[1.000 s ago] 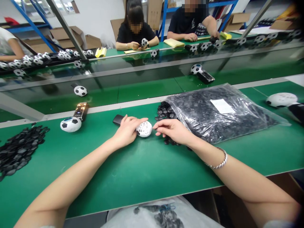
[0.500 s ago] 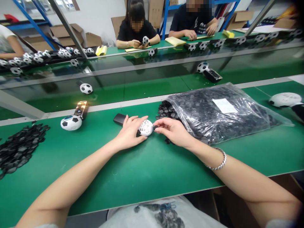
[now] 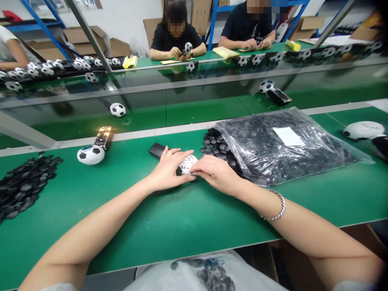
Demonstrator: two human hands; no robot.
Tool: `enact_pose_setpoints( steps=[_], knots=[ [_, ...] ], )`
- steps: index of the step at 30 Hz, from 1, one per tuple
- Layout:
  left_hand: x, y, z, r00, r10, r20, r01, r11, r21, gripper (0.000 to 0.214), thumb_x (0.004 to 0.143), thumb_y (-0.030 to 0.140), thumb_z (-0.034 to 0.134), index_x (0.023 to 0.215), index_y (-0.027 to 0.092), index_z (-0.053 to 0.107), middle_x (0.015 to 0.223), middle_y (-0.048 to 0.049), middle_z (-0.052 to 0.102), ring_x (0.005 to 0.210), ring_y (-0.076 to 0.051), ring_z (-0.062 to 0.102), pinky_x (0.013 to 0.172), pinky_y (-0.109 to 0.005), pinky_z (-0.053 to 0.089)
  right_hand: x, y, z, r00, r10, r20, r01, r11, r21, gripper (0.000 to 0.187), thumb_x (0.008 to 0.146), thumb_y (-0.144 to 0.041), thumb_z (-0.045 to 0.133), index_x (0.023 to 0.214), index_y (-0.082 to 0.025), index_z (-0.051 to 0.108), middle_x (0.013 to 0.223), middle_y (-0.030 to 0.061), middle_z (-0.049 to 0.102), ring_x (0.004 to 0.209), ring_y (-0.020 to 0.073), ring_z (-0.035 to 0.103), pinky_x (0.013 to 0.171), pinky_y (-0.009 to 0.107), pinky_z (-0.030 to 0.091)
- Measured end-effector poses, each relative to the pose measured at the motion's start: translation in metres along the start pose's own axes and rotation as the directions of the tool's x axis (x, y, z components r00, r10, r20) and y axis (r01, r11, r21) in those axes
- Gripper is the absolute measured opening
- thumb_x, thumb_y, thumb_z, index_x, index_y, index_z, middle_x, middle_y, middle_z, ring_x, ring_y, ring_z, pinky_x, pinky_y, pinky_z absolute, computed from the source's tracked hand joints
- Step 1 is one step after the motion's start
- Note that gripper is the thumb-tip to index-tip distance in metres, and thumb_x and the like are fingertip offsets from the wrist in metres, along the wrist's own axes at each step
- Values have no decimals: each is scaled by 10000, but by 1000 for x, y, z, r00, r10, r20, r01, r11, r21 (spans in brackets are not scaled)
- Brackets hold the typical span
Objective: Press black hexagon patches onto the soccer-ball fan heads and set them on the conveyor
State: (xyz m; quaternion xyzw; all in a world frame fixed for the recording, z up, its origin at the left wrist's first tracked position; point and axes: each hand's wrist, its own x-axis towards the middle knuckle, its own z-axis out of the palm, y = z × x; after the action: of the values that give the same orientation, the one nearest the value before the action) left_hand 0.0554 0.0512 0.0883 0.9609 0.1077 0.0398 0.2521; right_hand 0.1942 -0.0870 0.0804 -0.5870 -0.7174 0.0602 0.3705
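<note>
A white perforated ball shell [image 3: 187, 163] rests on the green bench [image 3: 182, 218] between my two hands. My left hand [image 3: 167, 169] is curled round its left side and holds it down. My right hand [image 3: 216, 173] presses on its right side with the fingers closed; whether a small black piece lies under the fingertips is hidden. A black handle-like part [image 3: 157, 150] lies just behind my left hand. Loose black patches [image 3: 216, 144] spill from a clear plastic bag [image 3: 281, 143] right beside my right hand.
A finished football-patterned ball on a black handle [image 3: 91, 154] lies at the left, beyond it a heap of black patches [image 3: 22, 184]. More balls ride the conveyor [image 3: 194, 111] behind. A white dome part [image 3: 363, 130] sits far right. Other people work across the line.
My right hand has moved left from the loose patches onto the shell and now presses on it. Balls on the conveyor have drifted to the right.
</note>
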Motion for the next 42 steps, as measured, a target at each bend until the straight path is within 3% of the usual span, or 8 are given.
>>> enact_pose_setpoints(
  steps=[7,14,23,28,32,35,38,42],
  knots=[
    [0,1,1,999,-23,-32,22,1000,-18,639,731,476,588,1291,236,394,1289,-47,494,1270,-289,299,1079,-553,41,4,1,5,982,177,-62,-165,973,163,62,785,-191,593,820,-201,643,841,32,573,812,143,565,781,306,467],
    [2,-1,6,993,-72,-97,66,996,-64,658,648,446,675,1229,217,467,1211,-65,540,1212,-265,378,1085,-539,58,4,7,9,951,307,-31,-279,898,341,308,718,-208,655,999,-201,530,1169,78,504,1103,198,467,828,328,476],
    [5,1,1,994,-77,-77,66,989,-132,546,664,398,673,1163,244,514,1118,-22,587,1102,-224,467,1091,-521,68,1,10,15,939,342,-46,-292,858,422,252,765,-254,597,993,-201,506,1017,61,487,992,180,512,772,311,501],
    [3,-2,4,995,-45,-85,41,998,-51,678,636,506,666,1205,194,471,1191,-87,545,1181,-275,408,1085,-549,49,2,23,-11,917,397,43,-397,918,-2,125,763,-276,606,850,-187,598,885,46,566,809,168,555,715,298,460],
    [2,-5,0,999,-15,-50,14,1000,-16,692,628,485,682,1216,192,464,1235,-96,523,1255,-311,326,1080,-567,32,-2,25,-19,853,497,161,-421,836,-352,106,764,-255,611,847,-199,644,859,56,606,825,199,567,662,276,419],
    [-2,-3,-6,995,32,95,-26,998,-64,675,684,368,661,1286,236,387,1368,-87,397,1339,-318,147,1058,-603,39,-2,22,-15,842,502,197,-407,831,-380,89,792,-208,568,845,-202,639,875,52,616,798,187,576,640,263,401],
    [-5,2,-5,997,-43,58,49,993,-109,690,667,378,677,1277,225,395,1449,-120,226,1352,-332,62,1052,-576,157,-1,20,-15,854,477,206,-389,850,-355,52,762,-168,591,800,-197,613,854,41,613,761,176,568,609,254,388],
    [-5,5,1,999,-35,-1,34,983,-179,617,670,318,665,1227,183,436,1374,-129,360,1353,-312,97,1068,-518,205,-1,18,-18,884,423,199,-387,901,-193,96,772,-135,564,834,-190,613,789,25,620,717,153,569,639,255,414]
  ],
)
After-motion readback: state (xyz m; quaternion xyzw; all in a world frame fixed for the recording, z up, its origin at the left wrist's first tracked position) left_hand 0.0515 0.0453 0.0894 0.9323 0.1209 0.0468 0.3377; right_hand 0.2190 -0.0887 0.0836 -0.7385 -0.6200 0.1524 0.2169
